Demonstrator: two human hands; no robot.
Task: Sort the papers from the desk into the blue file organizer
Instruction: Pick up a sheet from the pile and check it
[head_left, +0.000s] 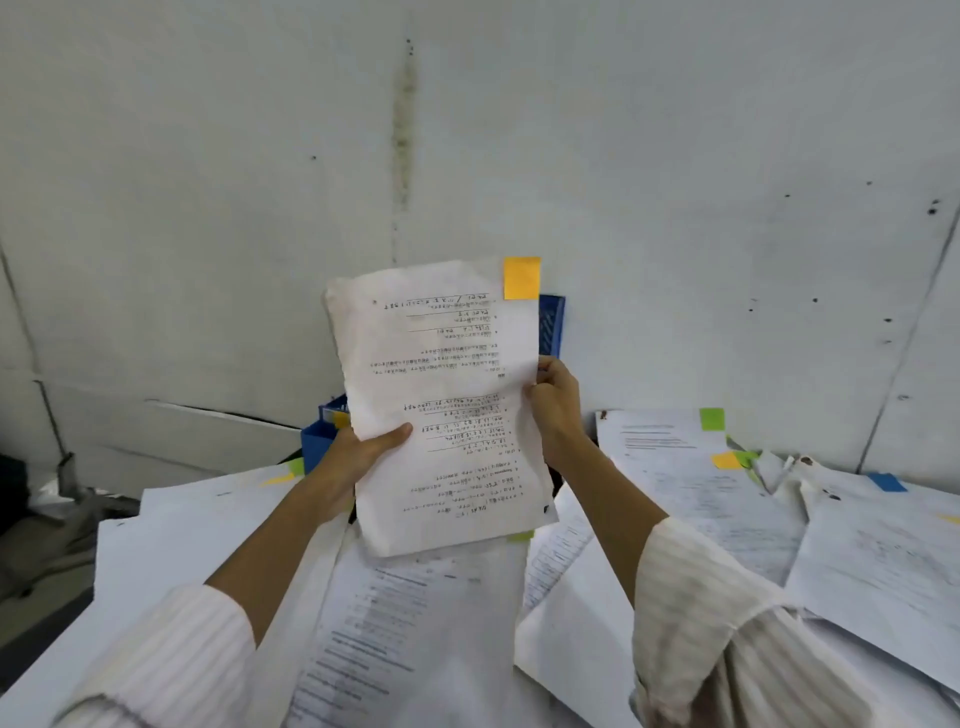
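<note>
Head view shows my left hand (363, 452) and right hand (553, 395) gripping a crumpled white printed sheet with an orange sticky tab (441, 405) upright before the blue plastic file organizer (551, 325) at the desk's far edge.

— What colours around the held white sheet (441, 405)?
— Orange-yellow sticky note (521, 278) on its top corner; blue organizer (550, 325) behind it.
— And the sleeves (171, 654)?
— White with faint stripes, possibly grey.

Loose printed papers (701, 499) with coloured sticky tabs (711, 419) cover the desk (31, 670) around the blue file organizer (318, 441).
</note>
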